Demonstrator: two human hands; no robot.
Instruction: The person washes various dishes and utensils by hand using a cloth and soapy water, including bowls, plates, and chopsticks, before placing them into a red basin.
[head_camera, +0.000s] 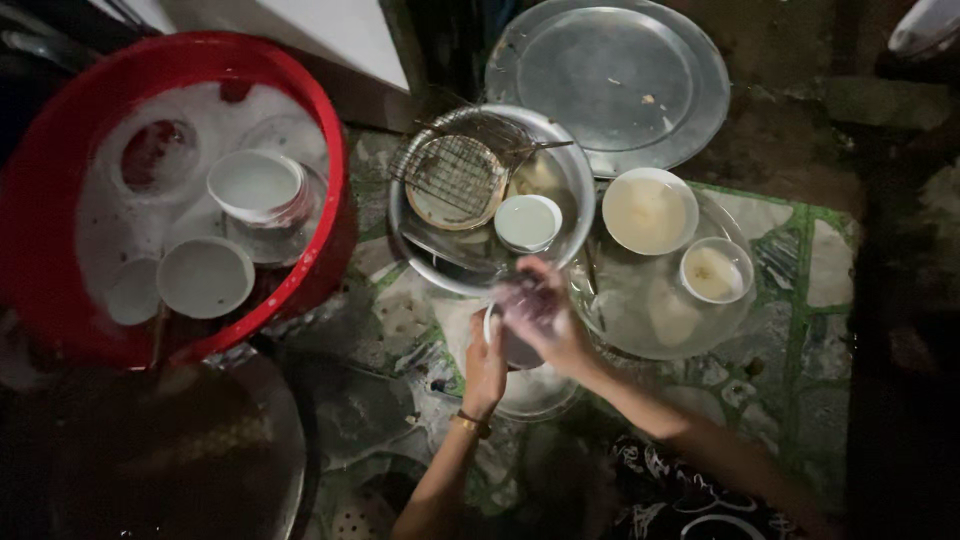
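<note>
Hands meet near the middle: left hand grips a small bowl steady while right hand closes over its rim (blurred), beside the metal basin.

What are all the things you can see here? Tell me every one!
Red tub: one, red, left, full of foam.
Bowls in foam: about three, white, inside the red tub.
Metal basin: one, silver, centre.
Wire rack: one, metal, in the basin.
Small bowl: one, white, in the basin.
Big tray: one, silver, top.
Round tray: one, silver, right, carrying two white bowls.
Held bowl: one, white, between both hands.
Left hand: gripping the bowl's rim.
Right hand: rubbing the bowl, blurred.
</note>
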